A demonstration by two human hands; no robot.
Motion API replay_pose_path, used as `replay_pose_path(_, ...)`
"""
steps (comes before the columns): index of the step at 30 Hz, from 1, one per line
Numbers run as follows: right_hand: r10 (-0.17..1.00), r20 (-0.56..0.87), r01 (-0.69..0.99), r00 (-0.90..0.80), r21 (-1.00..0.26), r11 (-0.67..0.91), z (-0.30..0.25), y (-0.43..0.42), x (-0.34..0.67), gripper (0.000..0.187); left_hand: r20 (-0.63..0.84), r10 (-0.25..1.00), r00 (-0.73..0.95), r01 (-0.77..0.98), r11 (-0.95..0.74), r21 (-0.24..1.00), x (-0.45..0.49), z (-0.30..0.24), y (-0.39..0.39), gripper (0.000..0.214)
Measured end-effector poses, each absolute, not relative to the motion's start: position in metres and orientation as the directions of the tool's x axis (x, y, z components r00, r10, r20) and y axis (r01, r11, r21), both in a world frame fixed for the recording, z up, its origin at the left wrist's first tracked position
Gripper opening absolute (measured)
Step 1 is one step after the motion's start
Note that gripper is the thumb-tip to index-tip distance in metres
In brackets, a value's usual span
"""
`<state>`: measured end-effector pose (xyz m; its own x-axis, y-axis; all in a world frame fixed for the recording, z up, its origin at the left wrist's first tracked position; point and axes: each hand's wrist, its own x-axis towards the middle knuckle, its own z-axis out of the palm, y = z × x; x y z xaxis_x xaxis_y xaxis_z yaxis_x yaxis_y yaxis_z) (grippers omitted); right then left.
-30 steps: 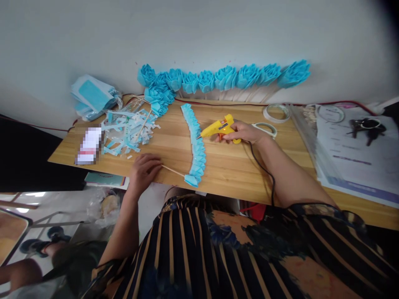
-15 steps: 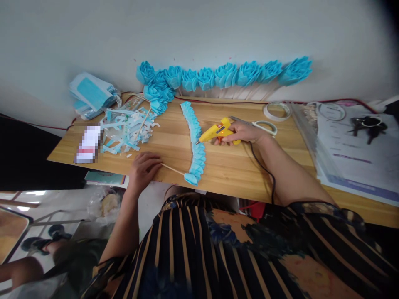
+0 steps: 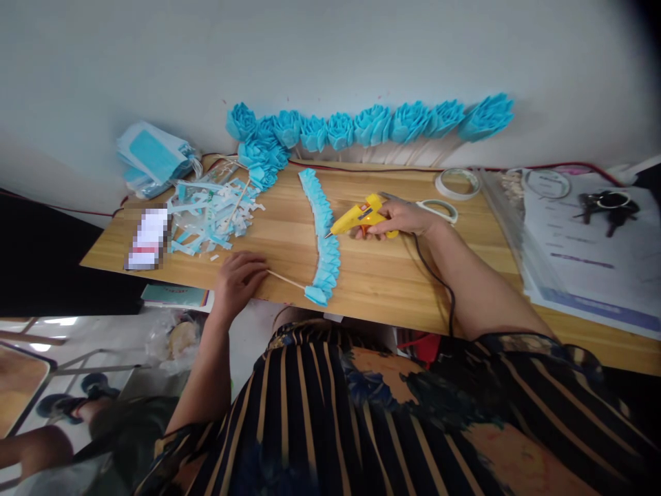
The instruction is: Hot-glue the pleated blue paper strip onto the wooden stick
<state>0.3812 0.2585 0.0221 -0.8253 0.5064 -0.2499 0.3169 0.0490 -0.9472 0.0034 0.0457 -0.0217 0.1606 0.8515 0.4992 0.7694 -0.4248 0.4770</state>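
My right hand (image 3: 403, 219) is closed around a yellow glue gun (image 3: 359, 215), its fingers at the orange trigger. The metal nozzle points left and down at the middle of a long pleated blue strip (image 3: 324, 231); whether it touches cannot be made out. The strip curves across the wooden table (image 3: 376, 289) from back to front. Near the table's front edge, my left hand (image 3: 240, 279) pinches the end of a thin wooden stick (image 3: 286, 279). The stick's other end meets the strip's front end, where a blue piece is folded over.
Blue flowers on sticks (image 3: 341, 131) lean along the wall. To the left are cut scraps (image 3: 211, 210), bagged face masks (image 3: 155, 155) and a phone (image 3: 148, 238). Tape (image 3: 458, 184), scissors (image 3: 438, 209), keys (image 3: 611, 207) and papers (image 3: 583, 275) lie right. Another person's leg (image 3: 41, 448) shows lower left.
The view has shifted very slightly. Both hands, the glue gun and the strip stay almost in the same place.
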Motion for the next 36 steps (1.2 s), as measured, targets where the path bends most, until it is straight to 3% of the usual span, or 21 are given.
replay_pose_path(5,0.493,-0.264,0.337,-0.829,-0.939,0.064,0.024,0.257,0.379,0.032,0.493,0.857,0.147,0.776,-0.409,0.480,0.004,-0.022,0.046,0.013)
replay_pose_path(16,0.586,-0.144,0.156,-0.798,-0.987,-0.030,0.017,0.260,0.386,0.035,0.506,0.846,0.169,0.777,-0.430,0.460,0.002,-0.024,0.047,0.015)
replay_pose_path(24,0.804,-0.131,-0.027,-0.581,-0.983,-0.181,0.013,0.256,0.373,0.032,0.556,0.811,0.184,0.775,-0.468,0.425,0.003,-0.027,0.047,0.014)
replay_pose_path(30,0.853,-0.161,0.010,-0.497,-0.984,-0.179,0.010,0.257,0.362,0.033,0.590,0.782,0.200,0.784,-0.489,0.382,0.003,-0.030,0.047,0.019)
replay_pose_path(36,0.887,-0.102,-0.036,-0.450,-0.991,-0.133,0.002,0.261,0.356,0.044,0.581,0.782,0.227,0.790,-0.497,0.360,0.005,-0.028,0.046,0.014)
